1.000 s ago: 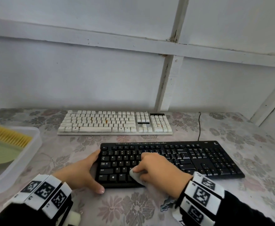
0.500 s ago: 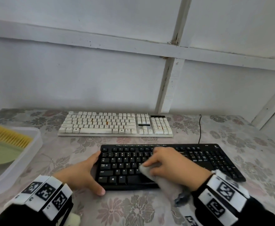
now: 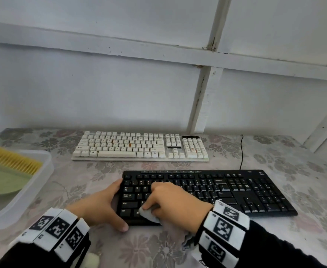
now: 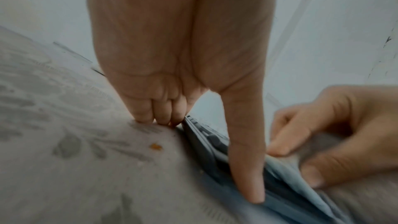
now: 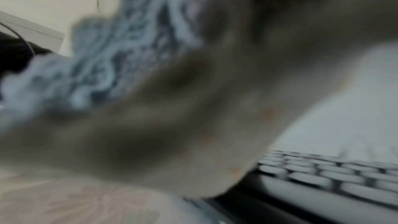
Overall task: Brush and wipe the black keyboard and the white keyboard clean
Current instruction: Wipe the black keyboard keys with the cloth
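Note:
The black keyboard lies near the table's front edge, and the white keyboard lies behind it, by the wall. My left hand grips the black keyboard's left end, with curled fingers at the side edge and the thumb along the front edge of the black keyboard. My right hand holds a bunched grey cloth pressed on the left-hand keys. The left wrist view shows the right hand pinching that cloth. The blurred cloth fills the right wrist view, above the keys.
A clear plastic tub at the left holds a yellow brush and a green dustpan. The black keyboard's cable runs back towards the wall. An orange crumb lies on the flowered tablecloth, left of the black keyboard.
My right hand has dragged the cloth from the middle keys back to the left-hand keys of the black keyboard. The left hand has kept its hold on the left end.

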`<action>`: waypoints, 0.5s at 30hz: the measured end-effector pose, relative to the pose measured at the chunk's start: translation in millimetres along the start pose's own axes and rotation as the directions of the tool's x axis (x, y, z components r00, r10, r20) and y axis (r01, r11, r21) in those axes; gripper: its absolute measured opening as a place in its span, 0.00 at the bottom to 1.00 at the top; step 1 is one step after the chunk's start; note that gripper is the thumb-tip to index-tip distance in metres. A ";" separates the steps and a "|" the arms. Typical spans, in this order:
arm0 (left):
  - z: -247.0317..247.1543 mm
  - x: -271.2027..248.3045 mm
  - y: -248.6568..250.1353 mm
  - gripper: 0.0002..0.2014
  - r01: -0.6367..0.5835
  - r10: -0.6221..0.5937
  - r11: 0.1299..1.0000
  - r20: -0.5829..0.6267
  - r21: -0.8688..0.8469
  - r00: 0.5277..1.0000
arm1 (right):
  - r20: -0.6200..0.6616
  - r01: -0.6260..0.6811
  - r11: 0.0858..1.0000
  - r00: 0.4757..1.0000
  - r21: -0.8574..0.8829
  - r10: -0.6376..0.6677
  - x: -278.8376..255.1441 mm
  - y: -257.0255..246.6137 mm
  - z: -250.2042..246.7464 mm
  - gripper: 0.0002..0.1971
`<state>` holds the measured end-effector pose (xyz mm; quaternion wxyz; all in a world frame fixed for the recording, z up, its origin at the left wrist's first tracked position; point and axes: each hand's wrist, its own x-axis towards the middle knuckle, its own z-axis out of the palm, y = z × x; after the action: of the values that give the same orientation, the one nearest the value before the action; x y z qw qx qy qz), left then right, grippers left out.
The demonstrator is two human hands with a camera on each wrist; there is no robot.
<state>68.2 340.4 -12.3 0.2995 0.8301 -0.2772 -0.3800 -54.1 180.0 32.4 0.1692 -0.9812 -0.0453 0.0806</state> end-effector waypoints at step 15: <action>-1.4 6.4 -15.4 0.78 -0.020 0.021 1.000 0.073 -0.016 0.997 | -0.083 -0.379 0.923 0.920 0.068 0.384 -96.2 93.9 -30.6 0.15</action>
<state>76.5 346.7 -25.3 0.2995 0.8104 -0.2934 -0.4092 -137.5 70.7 42.7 0.1772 -0.9693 0.1568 0.0667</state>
